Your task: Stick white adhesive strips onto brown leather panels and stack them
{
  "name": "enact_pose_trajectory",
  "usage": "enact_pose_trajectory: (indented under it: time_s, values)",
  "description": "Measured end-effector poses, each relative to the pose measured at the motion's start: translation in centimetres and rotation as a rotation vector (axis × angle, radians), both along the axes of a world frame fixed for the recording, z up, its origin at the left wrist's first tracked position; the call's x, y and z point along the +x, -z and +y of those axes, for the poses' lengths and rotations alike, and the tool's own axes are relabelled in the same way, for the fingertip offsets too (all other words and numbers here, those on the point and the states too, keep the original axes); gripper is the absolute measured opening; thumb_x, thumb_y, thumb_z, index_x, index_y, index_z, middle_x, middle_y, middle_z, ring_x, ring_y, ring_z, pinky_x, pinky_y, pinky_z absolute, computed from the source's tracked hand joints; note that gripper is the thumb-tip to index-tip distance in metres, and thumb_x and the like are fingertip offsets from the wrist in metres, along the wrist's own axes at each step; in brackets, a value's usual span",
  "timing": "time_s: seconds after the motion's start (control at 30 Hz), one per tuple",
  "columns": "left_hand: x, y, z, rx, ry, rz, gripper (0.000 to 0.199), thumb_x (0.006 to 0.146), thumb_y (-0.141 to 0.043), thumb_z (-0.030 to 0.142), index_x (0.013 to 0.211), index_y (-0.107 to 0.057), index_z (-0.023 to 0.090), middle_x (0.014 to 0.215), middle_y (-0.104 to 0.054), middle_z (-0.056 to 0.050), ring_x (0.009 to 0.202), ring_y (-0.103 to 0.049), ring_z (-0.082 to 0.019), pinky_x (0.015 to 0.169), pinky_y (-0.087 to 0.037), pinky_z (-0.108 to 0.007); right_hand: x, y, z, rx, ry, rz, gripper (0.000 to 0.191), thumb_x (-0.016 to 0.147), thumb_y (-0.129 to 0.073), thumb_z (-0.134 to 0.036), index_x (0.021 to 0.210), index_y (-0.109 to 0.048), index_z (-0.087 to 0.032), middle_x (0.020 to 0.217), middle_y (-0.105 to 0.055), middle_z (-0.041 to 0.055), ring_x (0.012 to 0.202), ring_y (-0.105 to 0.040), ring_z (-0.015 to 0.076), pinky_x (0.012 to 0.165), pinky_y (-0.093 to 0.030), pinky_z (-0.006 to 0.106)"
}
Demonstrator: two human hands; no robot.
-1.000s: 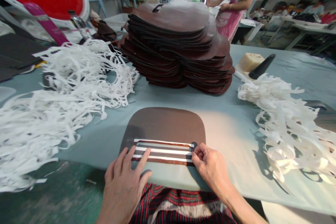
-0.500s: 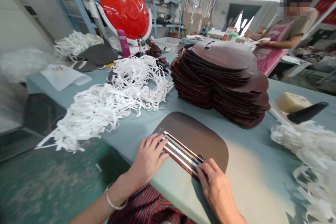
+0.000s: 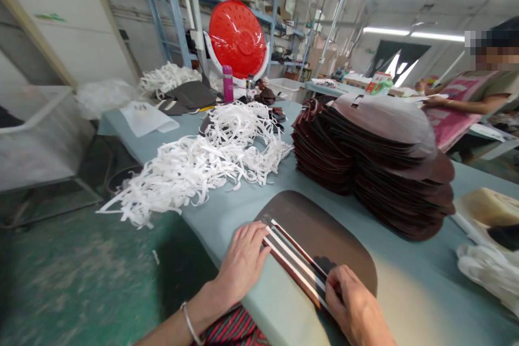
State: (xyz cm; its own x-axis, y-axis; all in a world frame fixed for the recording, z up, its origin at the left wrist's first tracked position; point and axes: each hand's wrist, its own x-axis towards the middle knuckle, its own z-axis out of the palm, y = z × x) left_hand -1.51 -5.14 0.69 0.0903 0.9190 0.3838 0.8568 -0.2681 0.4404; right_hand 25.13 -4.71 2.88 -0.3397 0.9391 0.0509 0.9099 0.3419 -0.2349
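Note:
A dark brown rounded panel (image 3: pixel 324 227) lies flat near the table's front edge, with white strips (image 3: pixel 295 259) and reddish-brown edges running slantwise along it. My left hand (image 3: pixel 245 259) rests on the upper left end of the strips, fingers stretched out and lying on them. At their lower right end is my right hand (image 3: pixel 351 303), its fingers curled together in a pinch; what is between the fingertips is hidden. A tall stack of dark brown panels (image 3: pixel 373 167) stands behind the panel.
White ribbon scraps (image 3: pixel 194 167) are heaped on the left of the table (image 3: pixel 409 259). Behind them are a pink bottle (image 3: pixel 227 84) and a red basin (image 3: pixel 237 38). A cream block (image 3: pixel 490 208) and more scraps (image 3: pixel 486 270) lie right. A person (image 3: pixel 466 97) stands beyond the stack.
The camera view has shifted, so the scene sits lower and further right. My right hand's fingers are more curled in at the strips' end. My left hand stays on the other end.

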Motion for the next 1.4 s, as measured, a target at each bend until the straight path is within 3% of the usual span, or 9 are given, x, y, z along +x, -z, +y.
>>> enact_pose_trajectory:
  time_s: [0.2, 0.4, 0.53, 0.67, 0.83, 1.03, 1.17, 1.3, 1.4]
  values:
    - [0.2, -0.5, -0.2, 0.011, 0.0, 0.011, 0.026, 0.09, -0.053, 0.018, 0.116, -0.052, 0.021, 0.12, -0.055, -0.008, 0.117, -0.048, -0.025, 0.102, -0.04, -0.047, -3.5, -0.9, 0.5, -0.094, 0.058, 0.061, 0.026, 0.095, -0.04, -0.033, 0.082, -0.059, -0.023, 0.076, -0.064, 0.0038, 0.075, -0.062, 0.021, 0.069, -0.044, 0.031]
    - [0.2, -0.5, 0.0, 0.016, 0.011, -0.002, 0.026, 0.088, -0.051, 0.014, 0.113, -0.053, 0.021, 0.119, -0.055, -0.008, 0.116, -0.048, -0.026, 0.104, -0.038, -0.049, -11.7, -1.2, 2.9, 0.002, 0.036, 0.093, 0.021, 0.09, -0.045, -0.01, 0.093, -0.064, -0.016, 0.092, -0.064, 0.009, 0.09, -0.058, 0.0236, 0.085, -0.042, 0.033]
    - [0.3, -0.5, -0.1, 0.009, -0.011, -0.01, 0.03, 0.087, -0.05, 0.012, 0.116, -0.051, 0.02, 0.12, -0.055, -0.009, 0.116, -0.048, -0.025, 0.104, -0.037, -0.048, -13.9, -0.6, 3.5, 0.053, 0.074, 0.157, 0.024, 0.086, -0.046, -0.004, 0.093, -0.065, -0.015, 0.092, -0.062, 0.0089, 0.088, -0.055, 0.0234, 0.081, -0.044, 0.032]
    - [0.3, -0.4, 0.0, 0.006, 0.003, 0.057, 0.048, 0.087, -0.044, 0.009, 0.133, -0.043, 0.022, 0.134, -0.047, -0.01, 0.124, -0.042, -0.026, 0.107, -0.032, -0.05, -13.9, 0.3, 2.9, 0.179, -0.035, 0.091, 0.026, 0.084, -0.045, -0.001, 0.094, -0.065, -0.016, 0.092, -0.06, 0.0092, 0.086, -0.052, 0.0239, 0.076, -0.045, 0.035]
    - [0.3, -0.5, 0.1, -0.008, 0.03, 0.126, 0.037, 0.089, -0.044, 0.013, 0.123, -0.054, 0.023, 0.131, -0.052, -0.008, 0.123, -0.044, -0.026, 0.108, -0.029, -0.052, -12.6, 1.1, 1.4, 0.387, -0.208, -0.117, 0.028, 0.085, -0.043, -0.003, 0.104, -0.061, -0.012, 0.092, -0.058, 0.0125, 0.082, -0.049, 0.0273, 0.068, -0.045, 0.041]
    - [0.4, -0.7, 0.1, -0.01, 0.019, 0.157, 0.032, 0.094, -0.044, 0.02, 0.123, -0.055, 0.026, 0.13, -0.054, -0.006, 0.122, -0.046, -0.025, 0.105, -0.031, -0.05, -4.0, 2.9, -3.0, 0.491, -0.195, -0.099, 0.039, 0.089, -0.031, -0.005, 0.117, -0.055, -0.015, 0.1, -0.059, 0.0142, 0.088, -0.05, 0.0272, 0.072, -0.044, 0.042]
    - [0.4, -0.4, 0.0, -0.009, 0.032, 0.193, 0.033, 0.094, -0.044, 0.02, 0.124, -0.054, 0.026, 0.132, -0.054, -0.006, 0.123, -0.046, -0.024, 0.105, -0.032, -0.048, 1.2, 3.2, -5.6, 0.443, -0.23, -0.04, 0.037, 0.093, -0.03, -0.013, 0.124, -0.051, -0.014, 0.107, -0.057, 0.0145, 0.096, -0.05, 0.0276, 0.081, -0.042, 0.044]
    - [0.5, -0.3, 0.0, 0.02, 0.035, 0.257, 0.037, 0.092, -0.044, 0.015, 0.127, -0.053, 0.023, 0.138, -0.049, -0.008, 0.126, -0.043, -0.026, 0.105, -0.032, -0.049, -0.4, 1.7, -4.8, 0.328, -0.142, -0.03, 0.024, 0.093, -0.036, -0.012, 0.098, -0.06, -0.015, 0.095, -0.057, 0.0108, 0.085, -0.048, 0.0243, 0.075, -0.042, 0.041]
    - [0.7, -0.4, 0.1, 0.057, 0.146, 0.296, 0.042, 0.088, -0.043, 0.006, 0.125, -0.054, 0.021, 0.138, -0.049, -0.007, 0.13, -0.039, -0.026, 0.108, -0.03, -0.048, -5.2, 0.5, -2.6, 0.276, -0.108, -0.068, 0.024, 0.09, -0.042, -0.007, 0.105, -0.06, -0.014, 0.096, -0.057, 0.0109, 0.085, -0.048, 0.0244, 0.071, -0.043, 0.038]
